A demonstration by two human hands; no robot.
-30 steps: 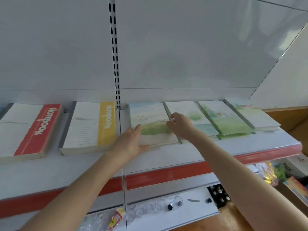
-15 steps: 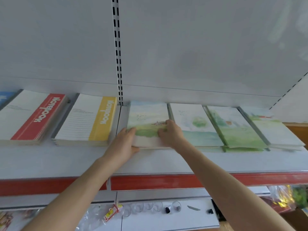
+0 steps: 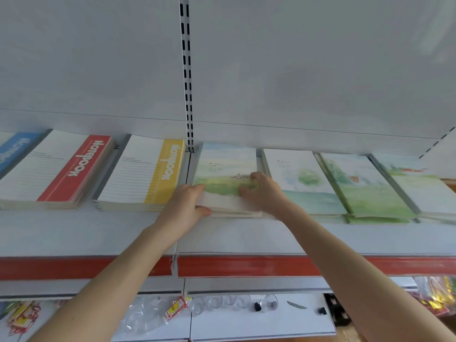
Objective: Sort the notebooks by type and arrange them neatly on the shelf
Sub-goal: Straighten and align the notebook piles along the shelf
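Where my two hands meet: the meadow stack (image 3: 225, 166), a pile of thin paper notebooks with a pale watercolour cover, blue sky over a green field. It lies flat on the shelf, just right of the upright.
Left hand (image 3: 183, 206): I see its fingers laid along the meadow stack's left edge and its thumb hooked at the front left corner, so it pinches that corner.
Right hand (image 3: 265, 193): its fingers bend over the right edge and its thumb presses on the cover, so it grips that side.
Shelf (image 3: 246, 239): a flat white metal board with a red strip (image 3: 246, 265) along its front lip.
Upright (image 3: 186, 70): a white slotted metal post against the white back panel.
Left neighbours: the yellow-band stack (image 3: 142, 174), white lined covers with a yellow band reading "Notebook", sits just beside the meadow stack across the upright. The red-band stack (image 3: 56, 169) of the same design comes next. A blue-band stack (image 3: 13, 148) is cut off by the frame edge.
Right neighbours: the tree stack (image 3: 296, 178), white watercolour covers with a round green tree, lies near my right hand. The green-field stack (image 3: 362, 188) and the red-roof stack (image 3: 419, 186) follow edge to edge.
Lower shelf (image 3: 271, 324): a white board carrying clear plastic cups (image 3: 222, 302), with red and yellow packets at both ends.
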